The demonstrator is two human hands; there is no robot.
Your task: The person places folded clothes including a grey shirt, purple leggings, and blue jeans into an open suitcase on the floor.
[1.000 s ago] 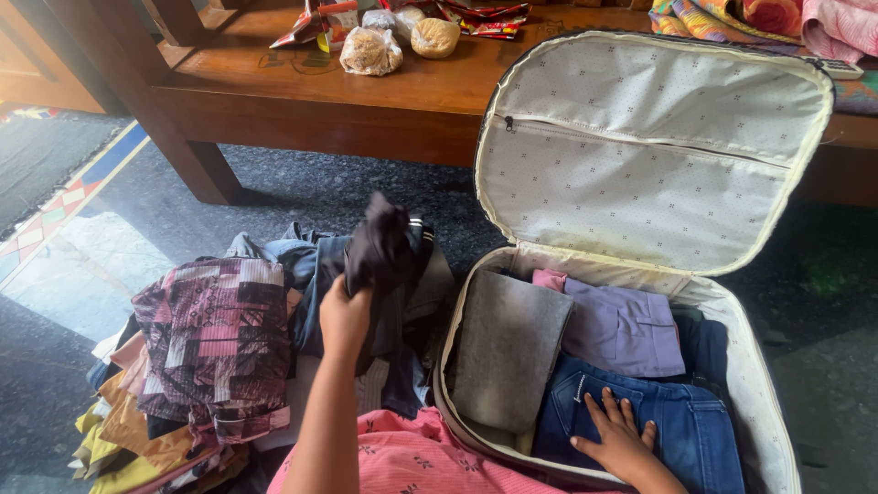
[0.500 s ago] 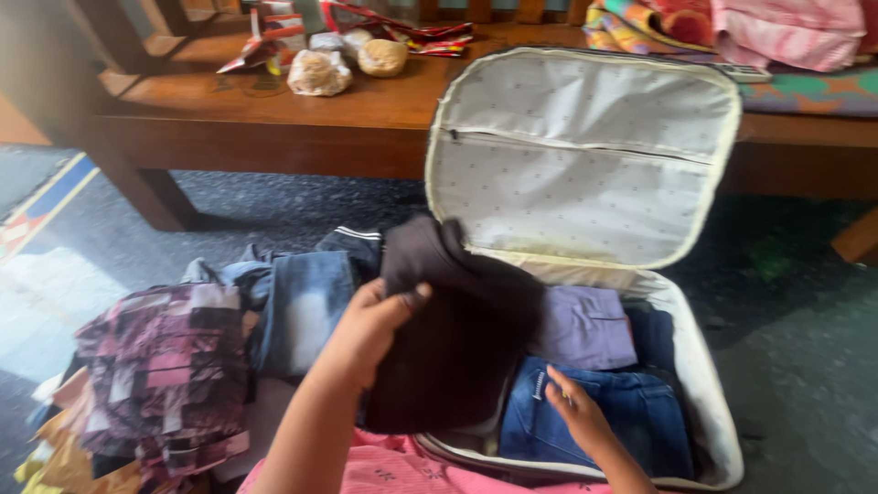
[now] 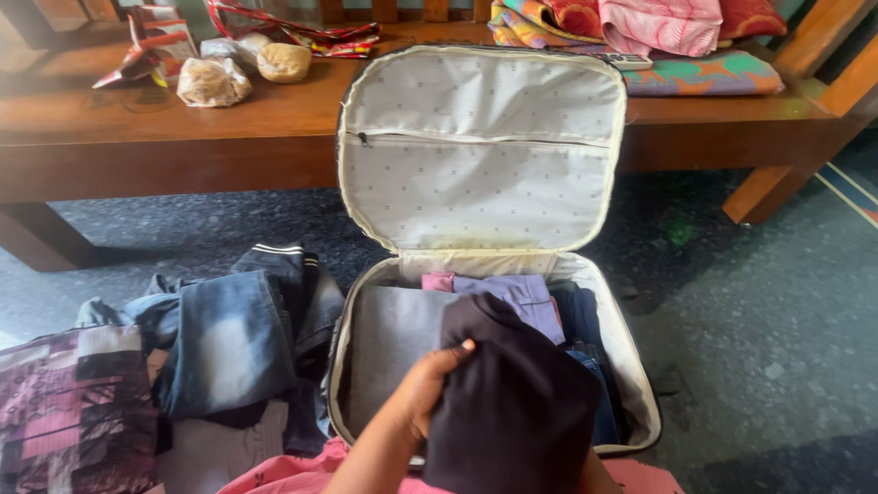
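An open suitcase [image 3: 642, 389] lies on the floor with its dotted cream lid [image 3: 476, 155] propped up against a wooden bench. Inside it are a grey folded cloth [image 3: 389, 338], a purple garment [image 3: 523, 297] and a strip of blue jeans [image 3: 602, 407]. My left hand [image 3: 428, 384] grips the edge of a dark brown garment [image 3: 521, 407] and holds it over the near right part of the case. That garment covers my right hand, which does not show. A pink patterned cloth [image 3: 293, 471] lies over my lap.
Left of the case lies a heap of folded jeans [image 3: 229, 338] and a purple patterned shirt [image 3: 73, 412]. The wooden bench [image 3: 183, 137] behind carries food bags [image 3: 212, 80], a remote [image 3: 626, 61] and colourful fabrics [image 3: 658, 23]. Dark speckled floor [image 3: 768, 320] spreads to the right.
My left hand carried the dark garment from the pile on the left over into the suitcase. My right hand, earlier on the jeans, is now hidden under it. The view shifted right.
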